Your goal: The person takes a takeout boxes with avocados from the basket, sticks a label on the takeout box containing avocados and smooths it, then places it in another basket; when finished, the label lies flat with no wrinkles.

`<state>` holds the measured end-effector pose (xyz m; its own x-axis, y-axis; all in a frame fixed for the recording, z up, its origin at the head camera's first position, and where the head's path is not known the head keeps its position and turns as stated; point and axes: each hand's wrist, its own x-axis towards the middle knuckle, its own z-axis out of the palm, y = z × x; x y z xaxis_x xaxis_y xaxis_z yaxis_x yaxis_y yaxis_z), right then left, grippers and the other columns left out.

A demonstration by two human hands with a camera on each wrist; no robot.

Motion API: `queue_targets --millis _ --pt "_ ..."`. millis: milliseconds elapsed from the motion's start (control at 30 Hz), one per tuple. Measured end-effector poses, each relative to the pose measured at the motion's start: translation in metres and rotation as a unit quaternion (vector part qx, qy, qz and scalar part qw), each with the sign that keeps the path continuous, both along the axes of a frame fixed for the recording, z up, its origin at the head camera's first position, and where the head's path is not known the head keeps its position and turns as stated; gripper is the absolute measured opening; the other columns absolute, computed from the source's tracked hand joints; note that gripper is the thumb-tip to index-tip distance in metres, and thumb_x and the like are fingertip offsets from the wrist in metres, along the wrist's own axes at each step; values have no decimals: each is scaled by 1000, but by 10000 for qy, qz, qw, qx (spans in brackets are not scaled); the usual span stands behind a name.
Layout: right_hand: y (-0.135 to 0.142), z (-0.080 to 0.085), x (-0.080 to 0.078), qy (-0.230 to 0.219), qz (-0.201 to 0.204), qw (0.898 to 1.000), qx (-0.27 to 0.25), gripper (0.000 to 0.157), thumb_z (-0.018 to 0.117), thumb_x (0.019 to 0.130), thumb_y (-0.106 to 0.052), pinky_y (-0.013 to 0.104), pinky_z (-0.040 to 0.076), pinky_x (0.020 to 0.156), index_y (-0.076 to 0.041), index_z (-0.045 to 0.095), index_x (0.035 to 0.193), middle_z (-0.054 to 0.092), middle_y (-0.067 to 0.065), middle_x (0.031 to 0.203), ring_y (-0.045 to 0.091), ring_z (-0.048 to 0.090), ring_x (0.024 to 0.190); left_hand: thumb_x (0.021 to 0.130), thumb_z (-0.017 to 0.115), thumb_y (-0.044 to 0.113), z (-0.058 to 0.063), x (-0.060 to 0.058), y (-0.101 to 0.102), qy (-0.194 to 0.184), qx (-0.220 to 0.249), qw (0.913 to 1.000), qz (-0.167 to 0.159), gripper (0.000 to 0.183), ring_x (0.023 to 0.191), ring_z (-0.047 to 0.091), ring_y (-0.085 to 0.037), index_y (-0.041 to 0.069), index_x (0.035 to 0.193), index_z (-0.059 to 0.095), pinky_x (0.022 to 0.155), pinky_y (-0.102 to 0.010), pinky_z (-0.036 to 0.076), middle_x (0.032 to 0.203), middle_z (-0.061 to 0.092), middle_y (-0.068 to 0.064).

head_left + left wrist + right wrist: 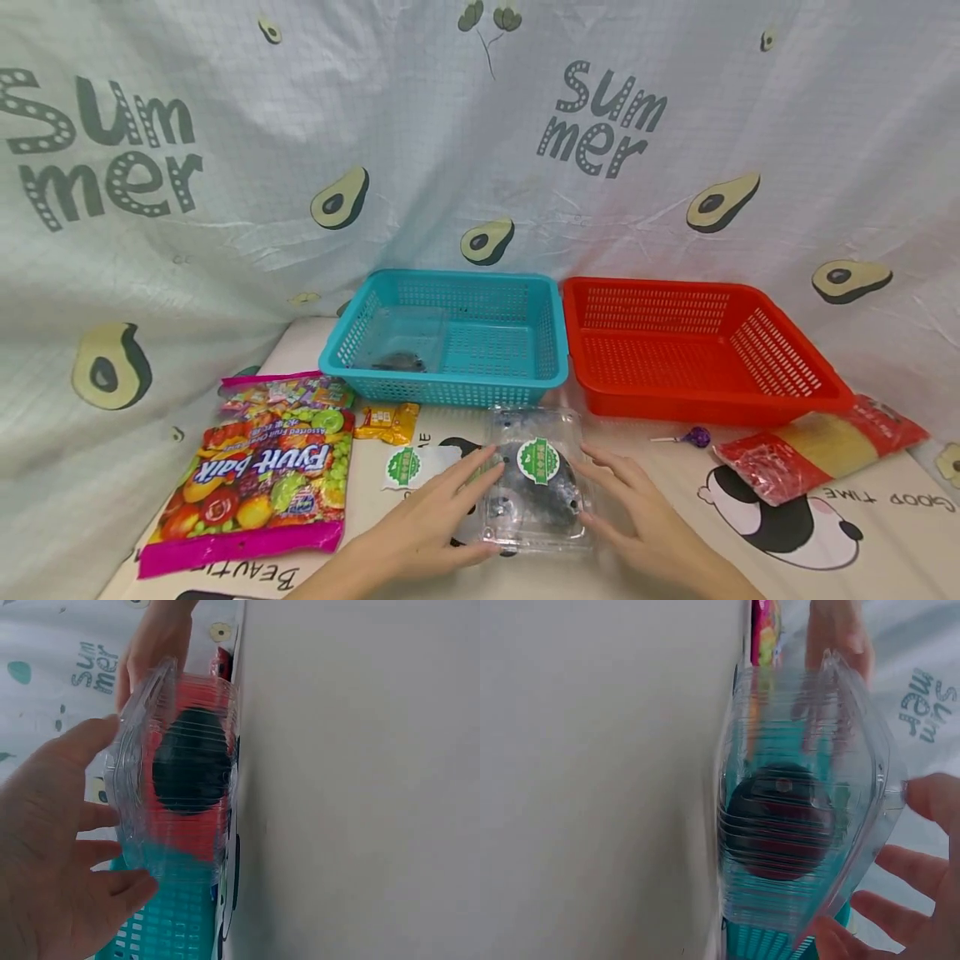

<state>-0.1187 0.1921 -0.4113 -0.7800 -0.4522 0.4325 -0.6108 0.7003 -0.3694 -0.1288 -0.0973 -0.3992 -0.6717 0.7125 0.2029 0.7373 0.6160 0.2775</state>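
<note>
A clear plastic clamshell box (534, 500) with a round green-and-white sticker (537, 461) lies on the cloth in front of me. Inside it is a dark, rounded item (191, 761), which looks purplish black in the right wrist view. My left hand (431, 525) is at the box's left side, its fingers spread along the rim. On the opposite side my right hand (637, 521) touches the edge with thumb and fingers extended. In both wrist views the fingertips are right at the rim, with no fingers curled round the box.
Behind the box stand a teal basket (487, 390), holding a clear plastic container (408, 325), and a red basket (675, 400). A fruit candy bag (255, 467), a small yellow packet (387, 423) and a stickered white packet (431, 462) lie left. A lollipop (697, 437) and a red-and-yellow package (821, 450) lie right.
</note>
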Motion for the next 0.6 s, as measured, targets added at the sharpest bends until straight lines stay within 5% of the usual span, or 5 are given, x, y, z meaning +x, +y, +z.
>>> queue_targets --millis 100,233,467,600 --pt "1 3 9 -854 -272 9958 170 58 61 77 -47 52 44 82 -36 40 131 36 -7 137 17 39 118 84 46 54 0 4 -2 -736 225 9970 16 76 124 38 -22 19 143 15 88 -40 45 150 1 2" --pt "-2 7 14 -1533 -352 9874 176 58 59 75 -55 52 45 82 -40 41 128 33 -4 139 22 40 120 84 47 54 1 8 0 -913 421 9949 59 74 122 40 -25 19 143 17 88 -40 45 150 0 1" --pt "-2 18 25 -894 -235 9950 370 59 60 75 -55 43 49 79 -34 45 128 35 -5 139 19 42 119 85 47 52 16 20 0 -901 515 9945 -134 71 106 54 -20 20 142 19 72 -24 51 150 1 -4" --pt "-1 40 36 -597 -295 9976 196 61 64 71 -53 38 52 73 -35 46 127 36 -8 137 18 45 114 86 51 45 33 30 2 -629 609 9955 -355 66 92 59 -13 21 141 23 64 -14 49 150 3 -7"
